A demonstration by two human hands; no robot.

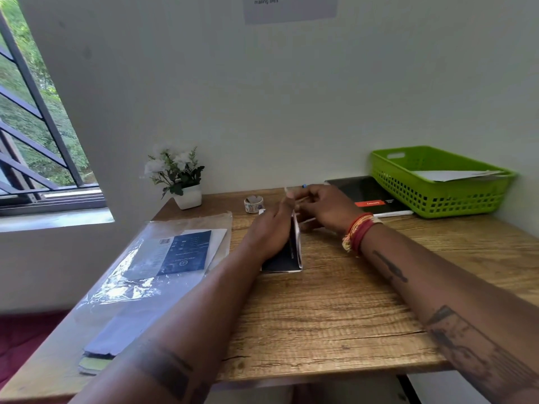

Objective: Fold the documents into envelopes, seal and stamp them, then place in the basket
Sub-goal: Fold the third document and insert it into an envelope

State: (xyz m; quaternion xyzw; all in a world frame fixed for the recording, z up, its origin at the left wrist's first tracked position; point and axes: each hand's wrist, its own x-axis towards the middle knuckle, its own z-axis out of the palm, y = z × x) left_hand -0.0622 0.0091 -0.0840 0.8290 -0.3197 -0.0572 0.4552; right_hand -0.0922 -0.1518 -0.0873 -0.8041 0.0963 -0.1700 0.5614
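A dark document lies on the wooden desk at its middle, one white edge raised on its right side. My left hand lies flat on it, fingers straight. My right hand pinches the raised far end of the paper between thumb and fingers. A green basket stands at the back right with white envelopes inside. A roll of stamps or stickers sits behind my left hand.
A clear plastic pack of envelopes lies on the desk's left side over more paper. A white potted plant stands at the back left. A black notebook lies beside the basket. The wall runs close behind.
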